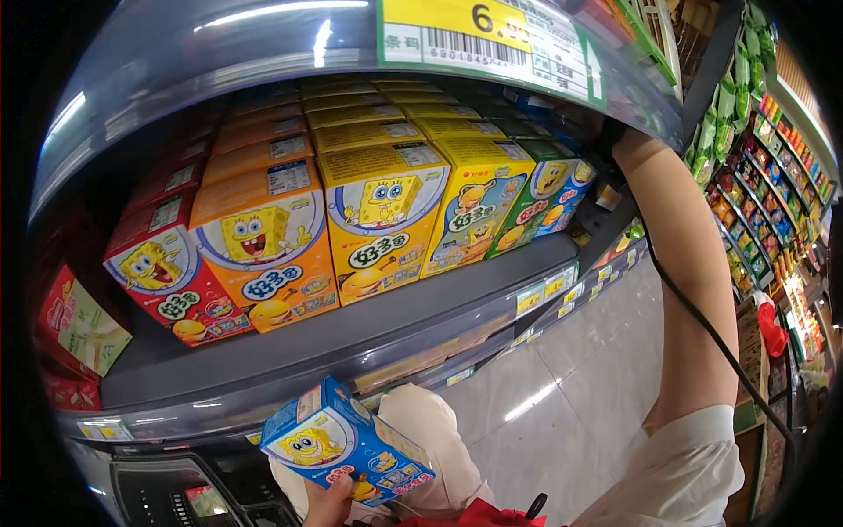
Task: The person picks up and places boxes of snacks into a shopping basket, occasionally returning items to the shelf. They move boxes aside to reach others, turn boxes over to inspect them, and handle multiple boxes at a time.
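Note:
My left hand [330, 504] grips a blue snack box [347, 443] with a yellow cartoon sponge on its front, held low over my legs. My right arm reaches up into the shelf at the right, and my right hand [617, 137] is in shadow under the upper shelf edge, its fingers hidden. Nearest to it stand a small blue box [566, 195] and a green box [534, 204] at the row's right end. Leftward along the shelf are a yellow box [477, 206], a deeper yellow one [382, 215], an orange box [263, 237] and a red box [171, 272].
Overhead, the upper shelf edge [263, 44] carries a price tag [492, 44]. A red and green package [79, 325] lies at the far left of the shelf. Below left is a black crate [162, 492]. Packed snack racks [764, 202] line the right side. A black cord [702, 321] crosses my right arm.

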Available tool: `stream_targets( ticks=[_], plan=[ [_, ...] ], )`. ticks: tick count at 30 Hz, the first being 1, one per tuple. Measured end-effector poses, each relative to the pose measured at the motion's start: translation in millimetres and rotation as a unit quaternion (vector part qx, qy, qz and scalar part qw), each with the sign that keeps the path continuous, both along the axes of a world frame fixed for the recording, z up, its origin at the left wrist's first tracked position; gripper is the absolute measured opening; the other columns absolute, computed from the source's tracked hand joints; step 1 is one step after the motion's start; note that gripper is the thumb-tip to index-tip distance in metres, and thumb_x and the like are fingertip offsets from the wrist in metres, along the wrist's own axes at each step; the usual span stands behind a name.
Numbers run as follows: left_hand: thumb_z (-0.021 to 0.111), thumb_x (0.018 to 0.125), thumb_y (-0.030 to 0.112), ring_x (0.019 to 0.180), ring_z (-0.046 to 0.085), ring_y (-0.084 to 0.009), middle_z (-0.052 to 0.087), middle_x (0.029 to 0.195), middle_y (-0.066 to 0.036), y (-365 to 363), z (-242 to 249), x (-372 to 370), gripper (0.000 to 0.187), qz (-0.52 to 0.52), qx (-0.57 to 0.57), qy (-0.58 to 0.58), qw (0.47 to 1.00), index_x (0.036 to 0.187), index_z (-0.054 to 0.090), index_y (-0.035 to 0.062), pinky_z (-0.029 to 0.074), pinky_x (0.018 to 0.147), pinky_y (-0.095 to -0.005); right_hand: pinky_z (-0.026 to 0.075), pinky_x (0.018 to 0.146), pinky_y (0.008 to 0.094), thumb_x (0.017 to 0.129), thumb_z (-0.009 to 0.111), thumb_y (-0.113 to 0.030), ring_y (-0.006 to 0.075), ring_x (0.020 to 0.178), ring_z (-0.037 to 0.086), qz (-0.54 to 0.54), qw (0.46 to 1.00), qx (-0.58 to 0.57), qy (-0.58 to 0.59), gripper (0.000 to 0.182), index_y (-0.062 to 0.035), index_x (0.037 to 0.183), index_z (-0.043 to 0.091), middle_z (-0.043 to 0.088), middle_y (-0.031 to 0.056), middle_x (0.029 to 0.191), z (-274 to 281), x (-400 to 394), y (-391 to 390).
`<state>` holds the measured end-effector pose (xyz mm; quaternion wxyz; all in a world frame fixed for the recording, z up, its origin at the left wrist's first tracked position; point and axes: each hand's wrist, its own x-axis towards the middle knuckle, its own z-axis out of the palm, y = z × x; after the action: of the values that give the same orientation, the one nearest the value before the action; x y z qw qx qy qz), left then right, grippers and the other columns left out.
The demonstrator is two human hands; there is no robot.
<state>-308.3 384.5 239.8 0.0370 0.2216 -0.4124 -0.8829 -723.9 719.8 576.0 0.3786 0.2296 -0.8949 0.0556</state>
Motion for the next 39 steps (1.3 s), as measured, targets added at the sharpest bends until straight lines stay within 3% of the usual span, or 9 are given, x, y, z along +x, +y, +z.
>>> stream_targets(
  ticks=[3,6,9,12,18,29,30,34,39],
  plan=[
    [0.073,0.078,0.021,0.094,0.058,-0.0218,0.052,0.115,-0.010,13.0,19.6,-7.5,0.075,-0.001,0.013,-0.003,1.000,0.135,0.027,0.0041,0.051,0.082,-0.0368,0.040,0.096,0.0360,0.083,0.061,-0.053,0.0275,0.109,0.054,0.001,1.000,0.007,0.007,0.055,-0.0128,0.120,0.059,0.059,0.0116,0.120,-1.8,-1.5,-0.5],
    [0.066,0.086,0.013,0.115,0.047,-0.0190,0.048,0.124,-0.004,8.9,23.8,-6.7,0.059,-0.121,0.011,-0.019,0.992,0.135,0.035,0.0056,0.037,0.100,-0.0348,0.040,0.096,0.0360,0.083,0.061,-0.053,0.0275,0.109,0.054,0.000,1.000,0.015,0.009,0.055,-0.0127,0.120,0.059,0.059,0.0117,0.120,-2.4,-5.1,-0.5],
    [0.072,0.078,0.019,0.091,0.058,-0.0207,0.053,0.114,-0.010,7.5,-11.6,-6.8,0.073,-0.026,0.002,0.013,1.000,0.134,0.028,0.0040,0.051,0.080,-0.0350,0.040,0.096,0.0361,0.083,0.061,-0.052,0.0276,0.109,0.054,-0.001,1.000,0.023,0.017,0.055,-0.0127,0.121,0.059,0.059,0.0119,0.121,-2.7,-9.8,-1.9],
    [0.071,0.079,0.018,0.091,0.057,-0.0195,0.052,0.113,-0.009,14.8,3.7,-9.0,0.068,0.003,-0.006,0.023,1.000,0.132,0.030,0.0053,0.051,0.081,-0.0352,0.040,0.096,0.0361,0.083,0.061,-0.052,0.0277,0.109,0.054,-0.001,0.999,0.032,0.022,0.054,-0.0126,0.121,0.058,0.059,0.0120,0.121,-2.6,-11.1,-2.4],
    [0.069,0.078,0.009,0.100,0.057,-0.0210,0.053,0.116,-0.008,11.9,33.3,3.0,0.066,0.008,-0.005,0.016,1.000,0.133,0.032,0.0039,0.047,0.092,-0.0392,0.040,0.096,0.0362,0.084,0.061,-0.052,0.0278,0.109,0.054,0.000,0.998,0.057,0.031,0.054,-0.0124,0.121,0.058,0.059,0.0123,0.121,1.7,-4.3,0.6],
    [0.049,0.095,0.024,0.115,0.052,-0.0227,0.049,0.129,-0.008,4.2,90.7,37.6,0.043,0.042,-0.022,0.115,0.992,0.133,0.037,0.0077,0.044,0.096,-0.0394,0.038,0.098,0.0385,0.089,0.049,-0.054,0.0344,0.115,0.050,-0.015,0.996,0.081,-0.019,0.056,-0.0108,0.124,0.055,0.057,0.0168,0.123,-0.6,63.5,-13.0],
    [0.048,0.096,0.020,0.117,0.051,-0.0238,0.047,0.131,-0.009,4.0,94.1,39.5,0.044,0.045,-0.009,0.119,0.992,0.135,0.034,0.0068,0.043,0.098,-0.0403,0.037,0.101,0.0429,0.091,0.042,-0.057,0.0384,0.116,0.050,-0.054,0.982,0.093,-0.156,0.065,-0.0059,0.131,0.048,0.048,0.0206,0.133,0.4,65.8,-19.1],
    [0.051,0.095,0.024,0.100,0.060,-0.0181,0.055,0.119,-0.006,3.9,101.9,43.0,0.035,0.040,0.014,0.112,0.993,0.126,0.042,0.0096,0.052,0.076,-0.0332,0.051,0.079,0.0420,0.086,0.058,-0.042,0.0366,0.095,0.061,-0.071,0.989,0.072,0.108,0.051,0.0047,0.105,0.056,0.060,0.0257,0.100,-46.1,154.9,-39.8],
    [0.051,0.096,0.023,0.092,0.061,-0.0170,0.057,0.113,-0.005,20.4,108.1,48.9,0.033,0.038,0.009,0.091,0.995,0.124,0.043,0.0094,0.053,0.067,-0.0314,0.054,0.065,0.0393,0.081,0.065,-0.030,0.0318,0.082,0.065,-0.067,0.992,0.106,-0.010,0.034,0.0014,0.091,0.057,0.061,0.0189,0.087,-88.6,171.9,-42.7]
  ],
)
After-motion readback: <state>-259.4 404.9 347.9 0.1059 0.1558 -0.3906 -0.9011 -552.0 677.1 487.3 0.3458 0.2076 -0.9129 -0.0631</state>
